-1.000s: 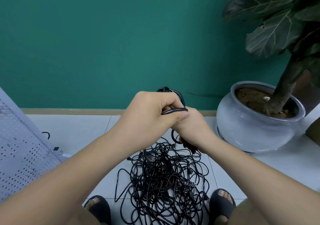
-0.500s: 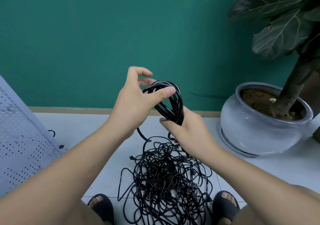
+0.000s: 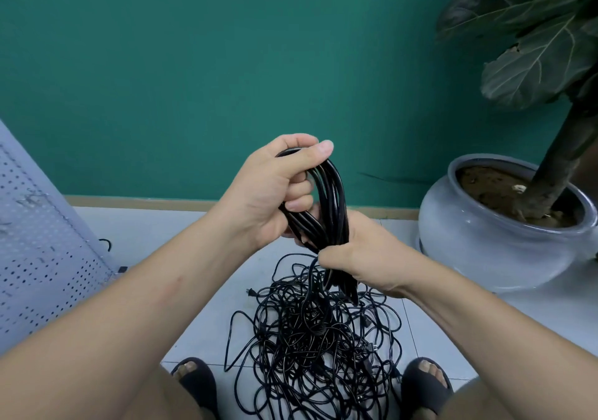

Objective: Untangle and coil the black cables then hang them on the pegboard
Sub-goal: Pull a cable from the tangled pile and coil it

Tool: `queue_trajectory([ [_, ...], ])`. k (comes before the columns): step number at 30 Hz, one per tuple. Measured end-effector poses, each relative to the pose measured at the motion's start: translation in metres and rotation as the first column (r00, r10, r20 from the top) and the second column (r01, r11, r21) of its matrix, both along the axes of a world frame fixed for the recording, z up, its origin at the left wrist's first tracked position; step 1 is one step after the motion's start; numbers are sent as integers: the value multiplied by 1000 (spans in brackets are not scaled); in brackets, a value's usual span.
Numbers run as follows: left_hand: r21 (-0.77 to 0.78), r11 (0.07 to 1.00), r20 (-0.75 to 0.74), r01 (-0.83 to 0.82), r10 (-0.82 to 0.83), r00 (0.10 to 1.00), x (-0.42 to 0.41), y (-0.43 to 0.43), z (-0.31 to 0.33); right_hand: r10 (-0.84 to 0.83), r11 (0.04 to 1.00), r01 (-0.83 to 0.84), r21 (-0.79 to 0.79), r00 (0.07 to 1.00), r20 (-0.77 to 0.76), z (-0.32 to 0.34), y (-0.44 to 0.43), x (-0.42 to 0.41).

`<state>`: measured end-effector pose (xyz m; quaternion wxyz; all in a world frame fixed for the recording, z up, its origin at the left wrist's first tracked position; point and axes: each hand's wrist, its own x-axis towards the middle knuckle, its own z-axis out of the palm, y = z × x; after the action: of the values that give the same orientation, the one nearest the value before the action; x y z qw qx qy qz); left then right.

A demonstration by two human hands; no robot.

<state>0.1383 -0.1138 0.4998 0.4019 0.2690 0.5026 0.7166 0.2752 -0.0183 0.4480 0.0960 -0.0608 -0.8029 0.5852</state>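
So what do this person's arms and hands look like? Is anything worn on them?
Two bare hands, the left hand and the right hand, with no gloves, rings or watch in view. Both forearms are bare too, no sleeves as far as the picture shows. The nails are short and unpainted.

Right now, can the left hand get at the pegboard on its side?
Probably yes: nothing stands between the left hand and the pegboard. But that hand grips the coil, whose strand runs down into the pile and may hold it back.
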Motion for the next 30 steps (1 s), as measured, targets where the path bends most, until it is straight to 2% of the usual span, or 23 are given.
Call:
queue_trajectory([
  [4, -24, 999, 3, -43, 43, 999, 3, 5, 2, 80, 974, -77, -214, 997, 4, -2, -11, 0],
  [5, -33, 998, -2, -61, 61, 998, 3, 5, 3, 71, 971, -70, -228, 997, -3, -4, -13, 0],
  [10, -12, 993, -51, -119, 118, 992, 2, 9, 1, -12, 964, 26, -265, 998, 55, -6, -18, 1],
  [14, 4, 984, -50, -176, 176, 983, 7, 12, -2, -59, 973, 84, -214, 991, 123, -1, -17, 3],
  [22, 37, 978, -132, -205, 208, 969, 4, 21, -4, -214, 937, 238, -256, 970, 119, -7, -19, -4],
  [25, 72, 992, -36, -101, 104, 994, -6, 26, -17, -296, 921, 306, -242, 952, 78, -6, -14, -2],
  [27, 26, 999, -13, -22, 22, 1000, -10, 26, -32, -362, 898, 357, -257, 932, 28, -3, -4, 1],
  [28, -35, 999, -54, 15, -17, 998, -9, 24, -40, -395, 886, 380, -264, 919, -3, -1, 2, 2],
  [30, -220, 970, -237, 100, -152, 959, -1, 22, -57, -465, 859, 434, -272, 884, -60, 3, 14, 4],
])
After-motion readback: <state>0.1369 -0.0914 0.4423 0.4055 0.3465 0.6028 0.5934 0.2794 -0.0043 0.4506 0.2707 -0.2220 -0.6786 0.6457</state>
